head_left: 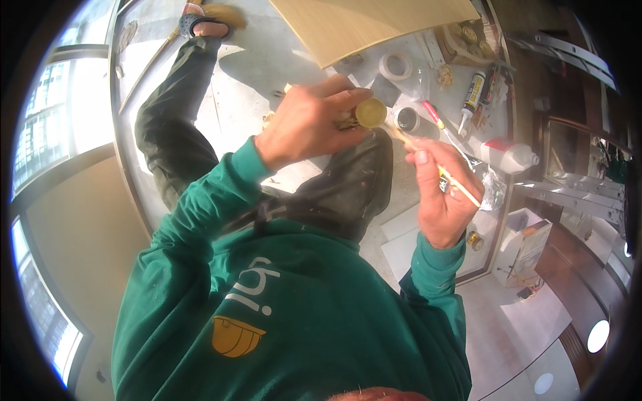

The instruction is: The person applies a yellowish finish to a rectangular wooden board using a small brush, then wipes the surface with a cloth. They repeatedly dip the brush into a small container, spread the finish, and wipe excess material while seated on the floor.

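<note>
The left hand [311,123] has its fingers clamped on a small round gold knob [370,113], held up over the floor [254,73]. The right hand [441,194] pinches a thin brush [435,167]. The knob looks hard, light and maybe wet with paint, so hold its back

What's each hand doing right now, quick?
Left hand: closed on a small round gold-coloured piece.
Right hand: closed on a thin brush, its tip at the piece.
</note>
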The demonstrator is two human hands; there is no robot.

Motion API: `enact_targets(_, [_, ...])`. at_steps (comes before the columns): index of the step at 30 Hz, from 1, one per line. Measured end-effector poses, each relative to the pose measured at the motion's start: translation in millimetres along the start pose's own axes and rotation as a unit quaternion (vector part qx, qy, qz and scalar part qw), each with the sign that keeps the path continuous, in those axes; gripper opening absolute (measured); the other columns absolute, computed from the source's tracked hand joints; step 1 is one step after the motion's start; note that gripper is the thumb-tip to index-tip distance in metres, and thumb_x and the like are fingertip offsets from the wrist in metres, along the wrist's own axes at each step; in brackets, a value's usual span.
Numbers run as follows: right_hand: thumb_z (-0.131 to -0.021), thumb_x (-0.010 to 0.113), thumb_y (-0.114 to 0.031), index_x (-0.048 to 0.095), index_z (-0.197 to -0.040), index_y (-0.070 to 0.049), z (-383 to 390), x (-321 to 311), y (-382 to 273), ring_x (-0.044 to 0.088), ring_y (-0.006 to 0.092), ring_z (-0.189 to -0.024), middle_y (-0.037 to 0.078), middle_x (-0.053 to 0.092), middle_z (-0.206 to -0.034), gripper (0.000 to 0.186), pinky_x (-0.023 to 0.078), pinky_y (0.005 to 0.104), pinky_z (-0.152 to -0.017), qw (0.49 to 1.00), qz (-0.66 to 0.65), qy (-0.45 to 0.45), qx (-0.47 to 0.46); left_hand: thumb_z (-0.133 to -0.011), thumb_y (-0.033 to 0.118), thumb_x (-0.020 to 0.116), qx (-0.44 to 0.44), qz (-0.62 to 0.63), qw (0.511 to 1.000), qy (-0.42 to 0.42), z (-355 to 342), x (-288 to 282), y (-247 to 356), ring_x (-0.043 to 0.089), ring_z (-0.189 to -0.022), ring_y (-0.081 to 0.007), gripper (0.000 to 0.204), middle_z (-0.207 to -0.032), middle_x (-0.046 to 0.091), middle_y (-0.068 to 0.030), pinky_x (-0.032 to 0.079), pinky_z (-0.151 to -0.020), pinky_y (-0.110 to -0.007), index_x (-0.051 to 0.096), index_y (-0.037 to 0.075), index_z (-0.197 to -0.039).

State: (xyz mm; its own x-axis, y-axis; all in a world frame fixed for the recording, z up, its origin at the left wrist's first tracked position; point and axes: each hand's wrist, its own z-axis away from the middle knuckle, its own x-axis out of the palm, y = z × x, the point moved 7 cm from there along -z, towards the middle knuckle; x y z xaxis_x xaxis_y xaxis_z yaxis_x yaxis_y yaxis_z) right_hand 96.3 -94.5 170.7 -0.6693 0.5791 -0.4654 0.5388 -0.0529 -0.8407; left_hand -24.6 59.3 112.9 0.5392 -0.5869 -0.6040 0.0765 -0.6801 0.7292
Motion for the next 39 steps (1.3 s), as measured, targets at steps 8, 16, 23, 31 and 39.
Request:
enact_targets(8, [-0.097, 0.063, 0.0, 0.071, -0.111, 0.006, 15, -16, 25, 0.071, 0.0206, -0.08, 0.017, 0.074, -0.099, 0.017, 0.057, 0.0307, -0.072, 0.986, -0.11, 0.063, 0.11, -0.072, 0.013, 0.088, -0.017, 0.001, 1.0, -0.024, -10, 7, -7, 0.069, -0.081, -0.0281, 0.047, -0.097, 0.068, -0.0098, 0.058, -0.073, -0.037, 0.072, 0.003, -0.115])
enact_targets(16, [-0.097, 0.06, 0.0, 0.07, -0.116, 0.007, 29, -14, 47, 0.071, 0.0209, -0.084, 0.019, 0.074, -0.102, 0.023, 0.054, 0.0279, -0.073, 0.965, -0.211, 0.076, 0.138, -0.072, 0.014, 0.089, -0.057, 0.027, 0.998, -0.007, -15, 9, -19, 0.07, -0.08, -0.0237, 0.046, -0.095, 0.07, -0.0104, 0.057, -0.074, -0.034, 0.074, 0.002, -0.113])
enact_targets(23, [-0.097, 0.056, -0.008, 0.07, -0.113, 0.009, 18, -26, 80, 0.072, 0.0293, -0.086, 0.025, 0.073, -0.099, 0.027, 0.057, 0.0364, -0.076, 0.932, -0.311, 0.145, 0.121, -0.071, 0.009, 0.089, -0.1, 0.051, 0.993, 0.047, -23, -7, -27, 0.068, -0.079, -0.0162, 0.046, -0.091, 0.07, -0.0073, 0.055, -0.071, -0.03, 0.074, 0.001, -0.113])
enact_targets(31, [-0.1, 0.059, -0.009, 0.071, -0.115, 0.008, -39, -10, 163, 0.073, 0.0218, -0.089, 0.019, 0.076, -0.101, 0.026, 0.056, 0.0301, -0.078, 0.92, -0.283, 0.236, 0.138, -0.07, 0.007, 0.089, -0.145, 0.009, 0.989, 0.025, 10, -1, -31, 0.068, -0.079, -0.0167, 0.048, -0.094, 0.071, -0.0101, 0.055, -0.071, -0.029, 0.073, -0.001, -0.115])
enact_targets(39, [-0.1, 0.059, -0.012, 0.071, -0.117, 0.006, -58, 6, 183, 0.073, 0.0225, -0.09, 0.019, 0.076, -0.103, 0.027, 0.054, 0.0306, -0.08, 0.929, -0.273, 0.2, 0.151, -0.071, 0.006, 0.088, -0.2, 0.007, 0.98, 0.012, 37, 11, -48, 0.07, -0.082, -0.0176, 0.047, -0.095, 0.071, -0.0101, 0.056, -0.073, -0.03, 0.073, -0.002, -0.114])
